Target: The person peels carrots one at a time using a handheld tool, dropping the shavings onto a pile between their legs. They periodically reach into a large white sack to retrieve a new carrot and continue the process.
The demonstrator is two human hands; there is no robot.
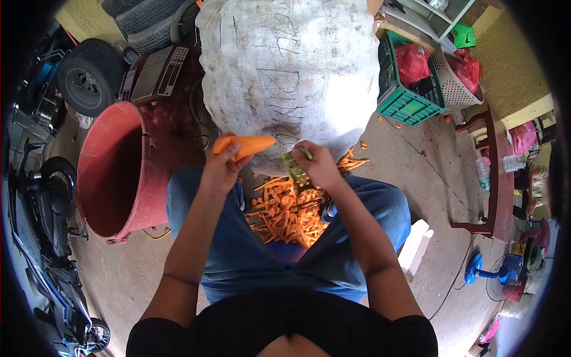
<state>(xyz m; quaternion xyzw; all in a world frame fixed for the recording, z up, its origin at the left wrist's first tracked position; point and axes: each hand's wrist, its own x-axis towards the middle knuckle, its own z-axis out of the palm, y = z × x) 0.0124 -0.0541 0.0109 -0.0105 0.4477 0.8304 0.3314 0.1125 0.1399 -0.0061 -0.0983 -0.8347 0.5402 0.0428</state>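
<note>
An orange peeled carrot (254, 146) lies in my left hand (221, 171), fingers wrapped round its thick end and its tapered tip pointing right. My right hand (322, 168) grips a flat green hand tool with a speckled face (293, 169), a short gap to the right of the carrot. Its exact kind I cannot tell. Below both hands, between my knees, spreads a heap of orange peelings (285, 214) mixed with round end pieces. A large white woven sack (285, 71) with dark handwriting bulges up just beyond my hands.
To the left stands a deep red tub (144, 178), with a loose wheel (89, 77) behind it. A green crate (410, 104) and a white perforated basket (455, 89) hold red bags at the right. Farther right are a red-brown bench (499, 178) and a blue fan (505, 272).
</note>
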